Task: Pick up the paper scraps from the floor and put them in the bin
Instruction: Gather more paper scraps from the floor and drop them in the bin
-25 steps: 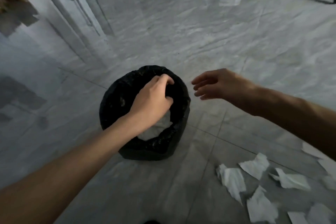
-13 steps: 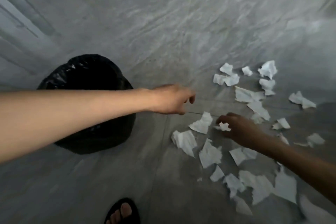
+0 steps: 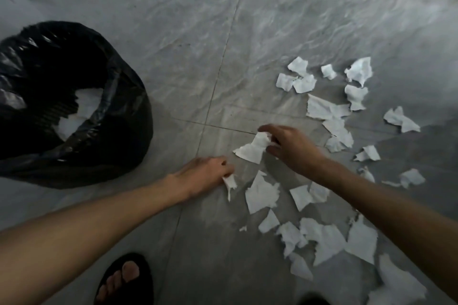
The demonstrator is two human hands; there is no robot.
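Observation:
Several torn white paper scraps (image 3: 261,192) lie scattered over the grey tiled floor, from the middle out to the right. My right hand (image 3: 290,147) is pinched on a crumpled scrap (image 3: 252,148) and holds it just above the floor. My left hand (image 3: 205,172) is low at the floor, its fingers closed on a small thin scrap (image 3: 230,184). The bin (image 3: 124,136), lined with a black bag, stands at the left with white paper inside it.
My foot in a black sandal (image 3: 124,280) is at the bottom edge, left of the scraps. Bare grey floor (image 3: 247,20) stretches beyond the scraps and between the bin and my hands.
The view has swung from the bin to the scraps. My left hand dropped from mid-air to the floor and closed on a small scrap; my right hand lifted a larger scrap.

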